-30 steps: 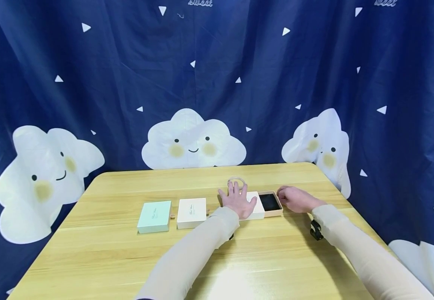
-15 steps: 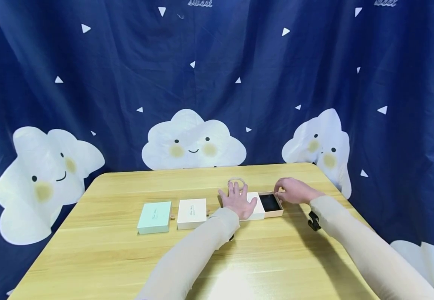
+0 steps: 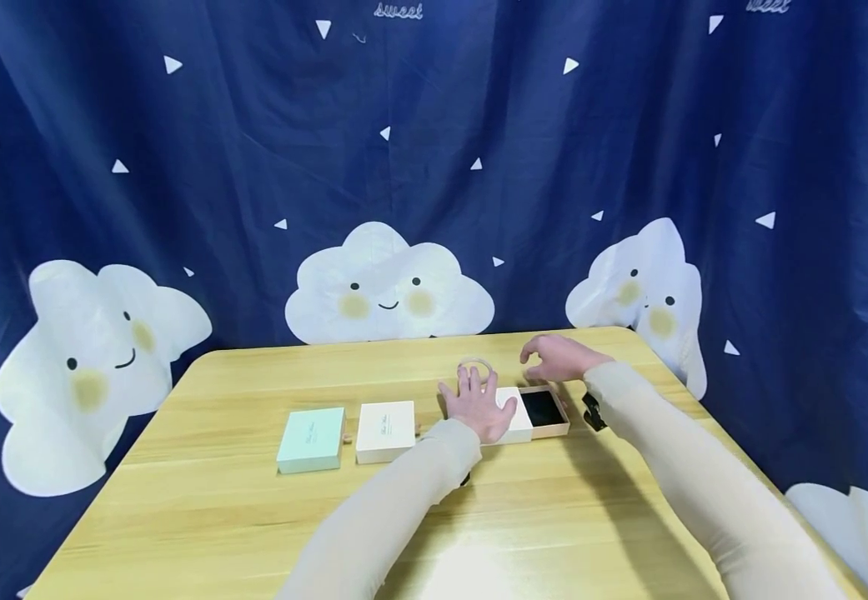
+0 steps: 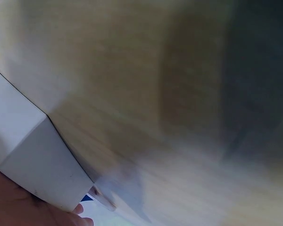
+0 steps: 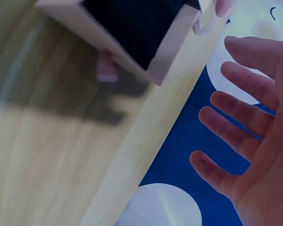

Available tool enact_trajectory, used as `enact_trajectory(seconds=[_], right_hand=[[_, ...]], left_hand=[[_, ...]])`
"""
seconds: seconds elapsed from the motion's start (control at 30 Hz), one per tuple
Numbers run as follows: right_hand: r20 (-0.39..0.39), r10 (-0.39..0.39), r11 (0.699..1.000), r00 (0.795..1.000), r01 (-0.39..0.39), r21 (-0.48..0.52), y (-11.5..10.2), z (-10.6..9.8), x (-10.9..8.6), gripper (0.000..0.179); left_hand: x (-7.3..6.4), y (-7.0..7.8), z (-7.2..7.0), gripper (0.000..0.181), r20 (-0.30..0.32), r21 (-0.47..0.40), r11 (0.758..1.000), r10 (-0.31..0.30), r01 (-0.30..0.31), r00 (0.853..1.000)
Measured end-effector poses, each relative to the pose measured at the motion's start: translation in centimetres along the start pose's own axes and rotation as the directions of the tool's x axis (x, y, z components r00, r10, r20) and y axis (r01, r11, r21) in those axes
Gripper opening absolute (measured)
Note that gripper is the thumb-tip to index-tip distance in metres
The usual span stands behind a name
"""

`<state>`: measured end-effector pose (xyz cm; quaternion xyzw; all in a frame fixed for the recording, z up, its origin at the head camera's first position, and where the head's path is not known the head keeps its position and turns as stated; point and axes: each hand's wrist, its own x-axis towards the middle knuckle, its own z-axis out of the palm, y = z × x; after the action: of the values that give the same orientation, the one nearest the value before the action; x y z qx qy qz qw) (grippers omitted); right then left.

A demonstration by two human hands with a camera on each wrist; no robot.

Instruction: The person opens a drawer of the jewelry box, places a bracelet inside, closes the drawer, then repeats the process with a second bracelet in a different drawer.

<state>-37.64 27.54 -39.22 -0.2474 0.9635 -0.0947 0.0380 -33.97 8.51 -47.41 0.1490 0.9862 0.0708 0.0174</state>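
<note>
My left hand (image 3: 476, 408) rests with spread fingers on a white box (image 3: 512, 423), which also shows in the left wrist view. From the box's right side a pinkish-tan drawer (image 3: 551, 431) with a black lining sticks out. A small ribbon tab (image 5: 107, 68) hangs from the drawer's end in the right wrist view. Just behind the drawer, my right hand (image 3: 559, 358) is raised with bent, parted fingers and nothing in them. A pale ring-shaped bangle (image 3: 479, 360) lies on the table by my left fingertips, to the left of the right hand.
Left of the hands lie a cream-white box (image 3: 386, 429) and a mint-green box (image 3: 312, 437), both with printed lids and small tabs on their right sides. The wooden table (image 3: 231, 483) ends at a blue curtain (image 3: 253, 150) with clouds.
My right hand has left the drawer's right end and moved up and leftward, behind the drawer. The left hand and the boxes have stayed in place.
</note>
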Motion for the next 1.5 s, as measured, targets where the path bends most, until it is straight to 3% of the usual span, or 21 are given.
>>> enact_trajectory(seconds=[0.4, 0.63, 0.77, 0.97, 1.3, 1.5], right_hand=[[0.091, -0.011, 1.000, 0.996, 0.013, -0.018, -0.1, 0.1, 4.0, 0.036], [0.214, 0.041, 0.999, 0.976, -0.043, 0.006, -0.1, 0.9, 6.0, 0.042], [0.247, 0.021, 1.000, 0.969, -0.024, 0.010, -0.1, 1.5, 6.9, 0.041], [0.285, -0.042, 0.999, 0.958, 0.034, 0.033, 0.1, 2.4, 7.8, 0.057], [0.358, 0.042, 0.998, 0.933, -0.023, -0.058, 0.5, 3.1, 8.7, 0.055], [0.319, -0.003, 0.994, 0.948, 0.038, -0.102, 0.9, 3.1, 8.4, 0.045]], left_hand=[[-0.8, 0.1, -0.8, 0.070, -0.002, 0.002, 1.000, 0.013, -0.013, 1.000], [-1.5, 0.0, -1.1, 0.071, -0.006, -0.001, 1.000, 0.006, -0.006, 1.000], [-1.5, -0.1, -1.0, 0.071, -0.009, -0.003, 1.000, -0.002, 0.002, 1.000], [-1.0, 0.0, -0.6, 0.071, -0.016, 0.007, 1.000, -0.004, 0.004, 1.000], [-0.8, 0.1, -0.4, 0.072, -0.012, 0.007, 1.000, -0.007, 0.007, 1.000], [-0.7, 0.0, -0.5, 0.071, -0.005, -0.001, 1.000, -0.009, 0.009, 1.000]])
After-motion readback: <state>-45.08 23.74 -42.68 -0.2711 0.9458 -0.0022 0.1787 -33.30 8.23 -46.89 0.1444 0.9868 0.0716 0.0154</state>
